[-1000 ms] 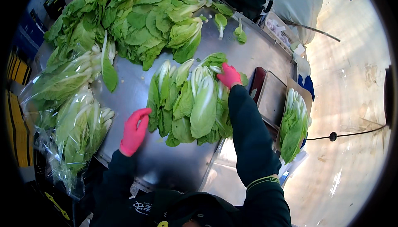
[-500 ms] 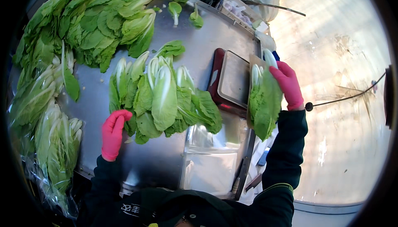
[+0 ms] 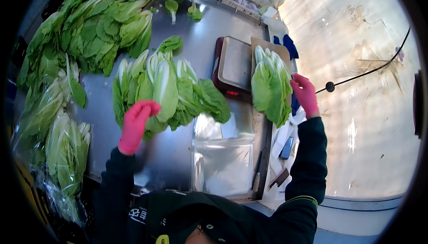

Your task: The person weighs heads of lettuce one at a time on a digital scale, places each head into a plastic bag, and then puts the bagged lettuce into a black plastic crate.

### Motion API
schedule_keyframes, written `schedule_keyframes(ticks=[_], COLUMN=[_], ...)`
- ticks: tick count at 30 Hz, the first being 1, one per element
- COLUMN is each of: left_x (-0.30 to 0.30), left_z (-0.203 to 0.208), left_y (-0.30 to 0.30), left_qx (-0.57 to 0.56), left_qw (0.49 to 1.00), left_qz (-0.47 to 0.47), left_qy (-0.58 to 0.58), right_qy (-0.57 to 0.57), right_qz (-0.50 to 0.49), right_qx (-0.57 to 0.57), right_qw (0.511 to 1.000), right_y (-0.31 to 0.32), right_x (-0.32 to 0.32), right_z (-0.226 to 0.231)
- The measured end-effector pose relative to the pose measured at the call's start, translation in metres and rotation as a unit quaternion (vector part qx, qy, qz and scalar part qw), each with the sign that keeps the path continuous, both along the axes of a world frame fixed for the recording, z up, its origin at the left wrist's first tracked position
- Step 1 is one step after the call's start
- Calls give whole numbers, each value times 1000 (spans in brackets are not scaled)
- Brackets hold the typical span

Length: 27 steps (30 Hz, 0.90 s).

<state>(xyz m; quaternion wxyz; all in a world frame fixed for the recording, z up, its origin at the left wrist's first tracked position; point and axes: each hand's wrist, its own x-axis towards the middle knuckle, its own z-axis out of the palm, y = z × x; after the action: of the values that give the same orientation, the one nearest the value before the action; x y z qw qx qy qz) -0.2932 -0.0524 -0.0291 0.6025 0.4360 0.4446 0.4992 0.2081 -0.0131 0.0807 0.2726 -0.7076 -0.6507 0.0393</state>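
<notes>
Leafy cabbages (image 3: 166, 88) lie left of 1 scale (image 3: 235, 63), left hand (image 3: 137, 126) at their near edge (fingers bunched; whether gripping, I cannot tell); right hand (image 3: 305, 94), fingers slack and free, hangs beside the rightmost bunch (image 3: 271, 88).

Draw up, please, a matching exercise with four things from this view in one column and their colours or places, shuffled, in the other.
Things:
1. Large heap of leafy greens
2. Scale
3. Clear plastic film
4. Left hand

Colours or places:
A. Dark red around the sides
B. Lying flat at the near right of the metal table
C. Pink-gloved
D. At the far left of the metal table

Pairs: 1-D, 2-A, 3-B, 4-C
</notes>
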Motion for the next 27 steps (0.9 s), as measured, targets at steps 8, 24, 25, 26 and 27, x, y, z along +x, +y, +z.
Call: schedule_keyframes(ticks=[8,24,25,26,27], left_x=[58,145,166,189,213], left_z=[14,14,17,22,27], left_y=[7,47,59,73,87], left_qx=[31,-84,-54,-49,-45], left_qw=[993,955,952,949,947], left_qz=[-91,-281,-297,-308,-317], left_qy=[-67,-44,-45,-32,-19], right_qy=[129,355,404,376,390], right_qz=[-70,-210,-200,-135,-115], right_qx=[-48,-63,-74,-21,-2], right_qw=[988,909,889,917,914], right_y=[-74,0,8,13,20], right_x=[47,116,107,108,103], right_z=[-14,-101,-104,-115,-122])
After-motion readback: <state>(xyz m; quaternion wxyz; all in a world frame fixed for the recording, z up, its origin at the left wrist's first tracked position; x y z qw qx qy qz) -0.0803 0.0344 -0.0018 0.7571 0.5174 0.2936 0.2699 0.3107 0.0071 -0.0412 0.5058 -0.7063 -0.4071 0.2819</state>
